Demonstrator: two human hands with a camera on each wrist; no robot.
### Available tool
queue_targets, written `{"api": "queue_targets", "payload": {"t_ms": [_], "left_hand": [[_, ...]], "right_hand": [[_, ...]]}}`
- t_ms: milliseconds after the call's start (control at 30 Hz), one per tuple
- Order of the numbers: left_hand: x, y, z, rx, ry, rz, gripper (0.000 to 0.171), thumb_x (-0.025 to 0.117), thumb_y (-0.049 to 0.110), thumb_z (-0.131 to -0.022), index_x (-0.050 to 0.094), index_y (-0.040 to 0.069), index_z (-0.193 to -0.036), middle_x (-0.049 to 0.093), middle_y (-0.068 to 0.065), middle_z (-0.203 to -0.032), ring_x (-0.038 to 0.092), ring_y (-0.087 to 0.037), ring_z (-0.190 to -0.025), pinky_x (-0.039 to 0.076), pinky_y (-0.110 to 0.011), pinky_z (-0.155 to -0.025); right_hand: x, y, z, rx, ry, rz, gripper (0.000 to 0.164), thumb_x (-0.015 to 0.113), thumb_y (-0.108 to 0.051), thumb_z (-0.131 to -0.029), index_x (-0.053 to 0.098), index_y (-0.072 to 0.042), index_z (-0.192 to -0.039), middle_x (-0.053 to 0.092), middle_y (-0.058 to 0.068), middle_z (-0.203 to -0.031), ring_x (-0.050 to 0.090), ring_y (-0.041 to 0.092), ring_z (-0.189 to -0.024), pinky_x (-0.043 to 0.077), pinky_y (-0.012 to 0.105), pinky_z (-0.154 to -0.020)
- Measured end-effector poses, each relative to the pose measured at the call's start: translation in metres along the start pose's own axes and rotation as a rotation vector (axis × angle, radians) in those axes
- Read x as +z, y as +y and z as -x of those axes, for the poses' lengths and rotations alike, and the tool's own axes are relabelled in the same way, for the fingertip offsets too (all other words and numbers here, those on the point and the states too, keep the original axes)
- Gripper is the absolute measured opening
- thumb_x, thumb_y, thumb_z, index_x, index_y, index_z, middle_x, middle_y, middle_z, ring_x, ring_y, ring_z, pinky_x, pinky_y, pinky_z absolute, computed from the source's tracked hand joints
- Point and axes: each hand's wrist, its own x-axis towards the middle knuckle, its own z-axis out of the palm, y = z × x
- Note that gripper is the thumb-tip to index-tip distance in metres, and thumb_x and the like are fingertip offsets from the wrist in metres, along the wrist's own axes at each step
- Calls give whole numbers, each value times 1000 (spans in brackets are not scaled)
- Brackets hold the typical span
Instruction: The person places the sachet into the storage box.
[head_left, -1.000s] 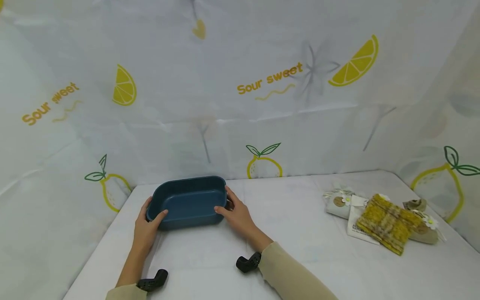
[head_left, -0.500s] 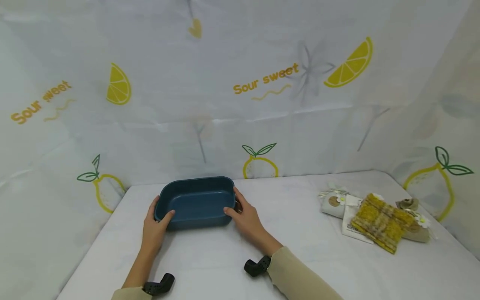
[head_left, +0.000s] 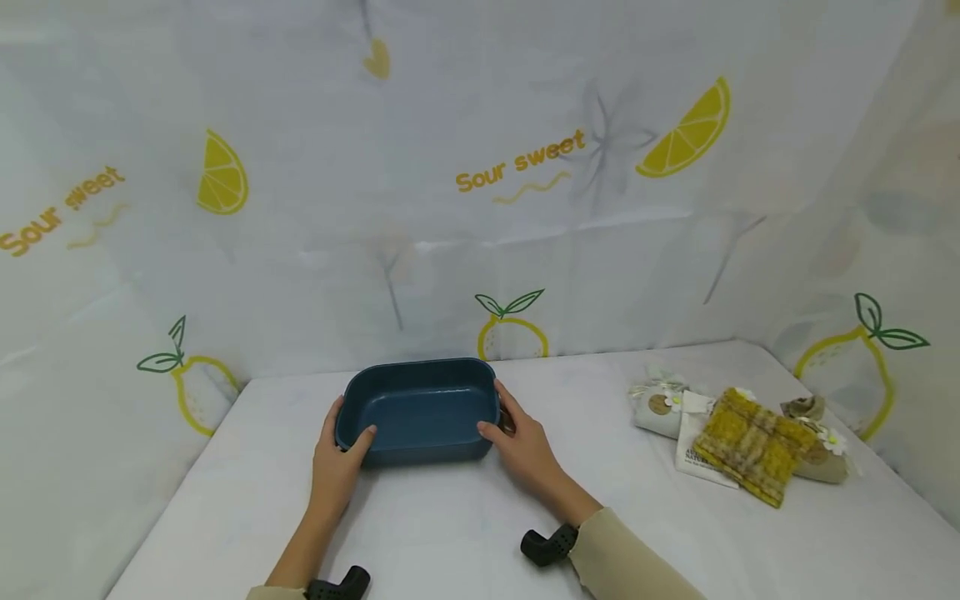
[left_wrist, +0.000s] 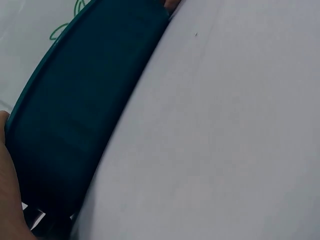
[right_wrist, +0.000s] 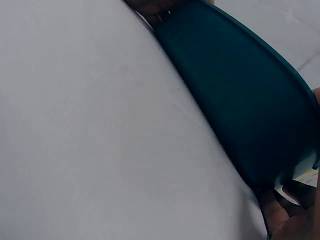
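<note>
A dark blue-green rectangular dish (head_left: 423, 412) with rounded corners faces up between both hands near the back of the white table; its inside shows nothing in it. My left hand (head_left: 335, 467) grips its left end, thumb over the front rim and the other fingers along the side. At the opposite end my right hand (head_left: 528, 450) holds it the same way, with the thumb at the rim. In the right wrist view, curled fingers (right_wrist: 285, 215) reach to the lower edge of the dish (right_wrist: 235, 100). The left wrist view shows its long side wall (left_wrist: 85, 100).
On the right of the table (head_left: 465, 533) lies a group of small items: a yellow plaid pouch (head_left: 753, 446), a white printed packet (head_left: 697, 450), a grey sachet (head_left: 660, 408) and a brown sachet (head_left: 821, 462). A lemon-print curtain (head_left: 420, 275) hangs behind the table.
Both hands have carried the dish steadily to the right across the back of the table. The camera view has turned slightly, so the pouch group appears a little further left.
</note>
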Motion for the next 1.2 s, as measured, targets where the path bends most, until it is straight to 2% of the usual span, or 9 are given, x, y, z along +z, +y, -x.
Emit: {"api": "queue_targets", "payload": {"t_ms": [333,567,733,1033,1200], "left_hand": [[33,11,10,32,-3,51,76,64,30,-97,25,17,-161,29,-12,-167,23,-38,-155,22,-65,-121],[59,21,16,40,5,84,76,64,24,-94,27,17,-161,31,-10,-166,26,-34,-155,26,-61,-122],[78,31,17,41,18,116,77,63,21,-92,28,18,-161,33,-11,-165,28,-34,-154,28,-62,-120],[105,44,17,52,26,131,79,68,27,-91,30,17,-160,34,-10,-165,30,-34,-154,28,-62,-120],[116,49,22,53,7,155,81,68,25,-91,27,16,-160,33,-10,-165,29,-32,-154,27,-60,-121]], "right_hand": [[-34,10,16,25,24,34,72,64,-27,-99,29,-30,-161,48,18,-155,52,31,-140,46,47,-111],[-58,18,21,24,43,96,70,62,-23,-100,29,-27,-161,52,21,-151,63,30,-127,49,49,-107],[-75,22,21,33,57,127,69,59,-22,-100,28,-28,-161,54,21,-149,63,30,-125,46,51,-108],[-98,29,21,1,81,181,66,53,-18,-102,26,-25,-162,57,22,-145,60,35,-130,43,55,-109],[-112,34,24,-6,58,186,67,51,-17,-102,24,-24,-163,42,22,-158,45,39,-143,38,59,-114]]}}
